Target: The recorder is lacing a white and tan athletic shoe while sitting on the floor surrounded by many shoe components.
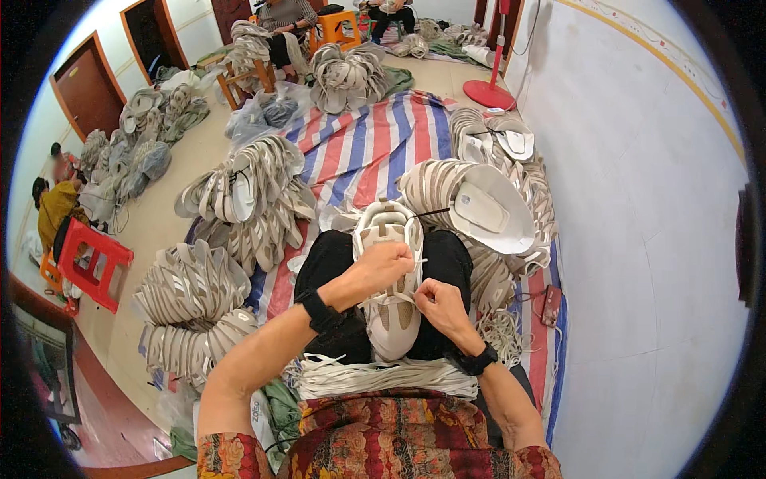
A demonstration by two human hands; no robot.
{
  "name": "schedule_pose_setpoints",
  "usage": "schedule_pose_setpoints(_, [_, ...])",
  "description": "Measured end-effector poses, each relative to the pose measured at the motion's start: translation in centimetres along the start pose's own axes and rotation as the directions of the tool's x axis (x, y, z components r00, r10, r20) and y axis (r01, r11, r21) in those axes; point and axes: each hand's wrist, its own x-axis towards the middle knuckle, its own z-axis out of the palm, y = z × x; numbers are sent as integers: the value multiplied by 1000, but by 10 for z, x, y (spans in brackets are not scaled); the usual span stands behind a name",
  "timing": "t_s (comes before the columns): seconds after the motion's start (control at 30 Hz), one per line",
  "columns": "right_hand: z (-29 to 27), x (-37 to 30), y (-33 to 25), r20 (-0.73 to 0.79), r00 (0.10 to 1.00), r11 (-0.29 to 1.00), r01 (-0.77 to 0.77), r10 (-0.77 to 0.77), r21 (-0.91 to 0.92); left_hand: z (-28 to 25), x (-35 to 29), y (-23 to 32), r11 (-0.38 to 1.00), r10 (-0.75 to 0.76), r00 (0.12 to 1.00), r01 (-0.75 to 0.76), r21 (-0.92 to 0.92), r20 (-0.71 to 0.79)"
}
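A white and beige sneaker upper (391,327) lies lengthwise on my lap, its toe toward me and its collar away from me. My left hand (381,270) is closed over the lacing area, and a short white lace end sticks out beside its fingers. Just right of the upper, my right hand (444,305) pinches at its edge, where a white shoelace (392,297) crosses the lower eyelets toward it. The fingertips of both hands are partly hidden. Across my waist lies a bundle of loose white laces (383,378).
Nested stacks of shoe uppers stand at my left (191,283) and right (487,209) on a striped sheet (375,148). A phone-like red device (551,305) lies near the wall (638,199). A red stool (89,263) and other seated people are farther off.
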Motion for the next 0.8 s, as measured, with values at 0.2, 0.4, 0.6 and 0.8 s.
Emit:
schedule_pose_setpoints(0.2, [5, 4, 16, 81, 981, 970, -189, 178, 155, 14, 12, -10, 934, 122, 990, -137, 330, 66])
schedule_pose_setpoints(0.4, [8, 6, 21, 143, 961, 903, -273, 238, 332, 23, 18, -10, 707, 110, 983, -183, 683, 149])
schedule_pose_setpoints(0.6, [8, 1, 4, 39, 991, 957, -132, 126, 258, 28, 11, -9, 658, 125, 984, -178, 732, 127])
schedule_pose_setpoints(0.8, [-4, 6, -5, 311, 893, 778, -441, 326, 448, 23, -1, -32, 786, 297, 955, -254, 564, 15])
